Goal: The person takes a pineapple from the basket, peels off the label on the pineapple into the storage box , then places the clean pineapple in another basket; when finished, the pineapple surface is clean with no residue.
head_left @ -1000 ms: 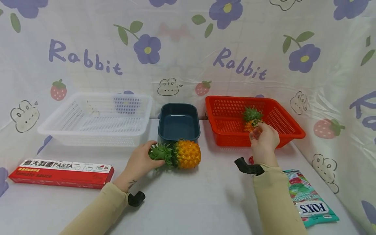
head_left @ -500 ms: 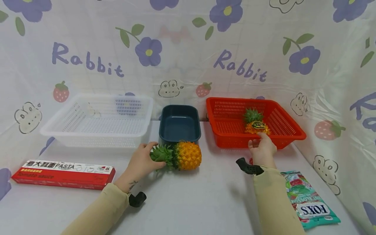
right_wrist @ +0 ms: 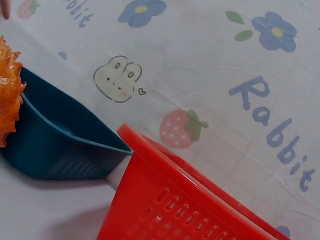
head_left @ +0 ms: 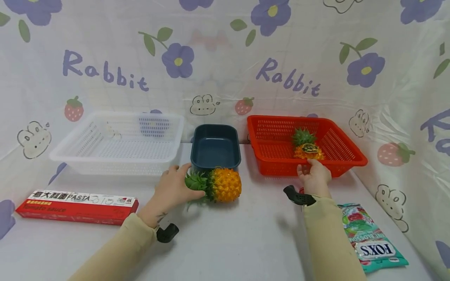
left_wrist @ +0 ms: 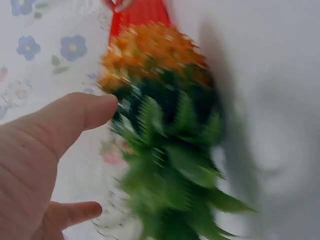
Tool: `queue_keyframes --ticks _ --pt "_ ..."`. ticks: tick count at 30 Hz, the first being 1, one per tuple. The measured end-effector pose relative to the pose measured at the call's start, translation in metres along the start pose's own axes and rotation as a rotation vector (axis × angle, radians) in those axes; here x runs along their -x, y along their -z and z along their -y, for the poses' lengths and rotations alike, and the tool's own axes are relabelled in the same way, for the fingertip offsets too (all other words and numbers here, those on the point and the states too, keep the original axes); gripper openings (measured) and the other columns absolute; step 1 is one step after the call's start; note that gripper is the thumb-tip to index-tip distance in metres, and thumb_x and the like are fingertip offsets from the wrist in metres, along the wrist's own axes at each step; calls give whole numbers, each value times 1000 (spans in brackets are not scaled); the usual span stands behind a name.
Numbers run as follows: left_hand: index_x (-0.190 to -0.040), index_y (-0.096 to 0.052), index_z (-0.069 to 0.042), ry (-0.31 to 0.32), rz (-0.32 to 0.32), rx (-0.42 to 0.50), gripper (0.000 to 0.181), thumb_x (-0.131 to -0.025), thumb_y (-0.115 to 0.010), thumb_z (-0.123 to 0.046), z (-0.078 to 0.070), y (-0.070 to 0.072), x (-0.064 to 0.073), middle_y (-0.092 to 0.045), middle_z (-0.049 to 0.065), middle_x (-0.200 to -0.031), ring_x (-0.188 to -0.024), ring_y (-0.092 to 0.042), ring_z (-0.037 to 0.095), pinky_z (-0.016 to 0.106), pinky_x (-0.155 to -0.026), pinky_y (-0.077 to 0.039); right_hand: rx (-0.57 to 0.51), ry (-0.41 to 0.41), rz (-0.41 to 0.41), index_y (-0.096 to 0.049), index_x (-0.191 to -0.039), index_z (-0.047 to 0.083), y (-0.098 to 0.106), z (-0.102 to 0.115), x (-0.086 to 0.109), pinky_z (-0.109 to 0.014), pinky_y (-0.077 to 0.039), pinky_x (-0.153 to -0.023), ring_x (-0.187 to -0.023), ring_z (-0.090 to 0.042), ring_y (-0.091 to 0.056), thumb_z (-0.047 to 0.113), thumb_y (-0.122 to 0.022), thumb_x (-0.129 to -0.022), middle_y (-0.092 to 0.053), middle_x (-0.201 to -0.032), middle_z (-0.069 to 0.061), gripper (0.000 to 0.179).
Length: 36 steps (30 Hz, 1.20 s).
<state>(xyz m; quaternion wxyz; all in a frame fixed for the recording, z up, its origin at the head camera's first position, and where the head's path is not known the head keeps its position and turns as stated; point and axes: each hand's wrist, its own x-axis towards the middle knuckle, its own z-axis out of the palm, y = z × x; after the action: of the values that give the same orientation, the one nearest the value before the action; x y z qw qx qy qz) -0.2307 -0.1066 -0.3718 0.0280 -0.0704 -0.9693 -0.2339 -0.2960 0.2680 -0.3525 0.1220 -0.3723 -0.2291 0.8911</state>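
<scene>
A toy pineapple [head_left: 225, 185] with an orange body and green crown lies on the white table, before the dark blue bin. My left hand [head_left: 174, 186] is at its crown, thumb and fingers spread on either side of the leaves. The left wrist view shows the thumb [left_wrist: 97, 110] straight beside the pineapple [left_wrist: 155, 55]. My right hand [head_left: 315, 179] grips the front rim of the red basket [head_left: 274, 162], with a digit over the edge and others below it. Inside that basket lies a second pineapple [head_left: 304, 137] with a dark label on it.
A dark blue bin [head_left: 216, 159] stands between the white basket [head_left: 116, 166] and the red one. A red pasta box [head_left: 75, 208] lies at left. The teal FOX'S bag [head_left: 374, 238] lies by the right sleeve. A patterned curtain [head_left: 225, 58] hangs behind.
My right hand has let go of the pineapple in the red basket and come down to the front rim. My left hand has shifted slightly right along the crown; the front pineapple has barely moved.
</scene>
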Motion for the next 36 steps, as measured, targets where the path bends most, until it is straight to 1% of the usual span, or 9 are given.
queue_keyframes --ticks 4,7,11,15,19,23,29,32,36 --pt "-143 -33 -25 -76 -18 -75 96 -63 -72 -62 -23 10 -2 -35 21 -140 -123 -37 42 66 -88 -35 9 6 9 -33 -129 23 0 0 0 -25 -50 -73 -91 -16 -44 8 -63 -86 -40 -107 5 54" --pt "-142 -33 -29 -136 -9 -109 95 -62 -72 -62 -41 13 -7 -34 17 -141 -123 -37 40 64 -89 -35 10 8 6 -34 -129 23 0 1 1 -26 -50 -72 -91 -16 -45 7 -63 -85 -40 -107 5 55" --pt "-140 -35 -31 -212 56 -145 91 -63 -73 -59 -62 11 -17 -36 13 -140 -118 -39 38 60 -88 -39 12 4 5 -32 -132 24 1 2 1 -25 -50 -72 -92 -16 -45 7 -63 -85 -40 -108 5 59" --pt "-140 -36 -31 -246 130 -181 90 -63 -75 -57 -74 2 -28 -38 12 -138 -115 -40 38 62 -89 -37 39 17 13 -32 -132 24 1 2 2 -25 -50 -70 -88 -17 -45 7 -63 -85 -40 -106 4 58" --pt "-140 -35 -29 -250 185 -254 92 -62 -76 -57 -77 -10 -36 -40 12 -134 -112 -41 38 62 -88 -37 54 24 15 -34 -130 23 1 2 2 -26 -50 -69 -85 -17 -44 7 -64 -85 -40 -103 4 56" --pt "-140 -36 -27 -262 226 -310 92 -62 -77 -54 -77 -20 -40 -44 11 -127 -107 -43 36 58 -85 -39 54 28 21 -33 -132 23 2 1 1 -26 -50 -69 -88 -17 -44 7 -64 -85 -40 -105 4 58" --pt "-137 -39 -24 -305 216 -344 86 -64 -79 -46 -75 -25 -39 -48 9 -118 -99 -47 31 52 -81 -42 55 39 22 -35 -130 22 1 0 0 -26 -51 -70 -89 -17 -44 7 -64 -84 -41 -104 4 56" --pt "-135 -40 -24 -348 205 -338 82 -64 -78 -44 -72 -25 -37 -47 8 -116 -96 -46 28 46 -78 -44 54 39 23 -37 -129 21 2 1 -1 -26 -51 -70 -88 -17 -44 7 -64 -84 -41 -102 3 53" --pt "-133 -41 -25 -426 189 -349 78 -65 -78 -42 -66 -24 -33 -46 7 -115 -94 -45 26 40 -76 -45 51 36 26 -38 -128 20 2 1 -2 -26 -50 -68 -87 -17 -44 7 -64 -84 -41 -102 3 52"
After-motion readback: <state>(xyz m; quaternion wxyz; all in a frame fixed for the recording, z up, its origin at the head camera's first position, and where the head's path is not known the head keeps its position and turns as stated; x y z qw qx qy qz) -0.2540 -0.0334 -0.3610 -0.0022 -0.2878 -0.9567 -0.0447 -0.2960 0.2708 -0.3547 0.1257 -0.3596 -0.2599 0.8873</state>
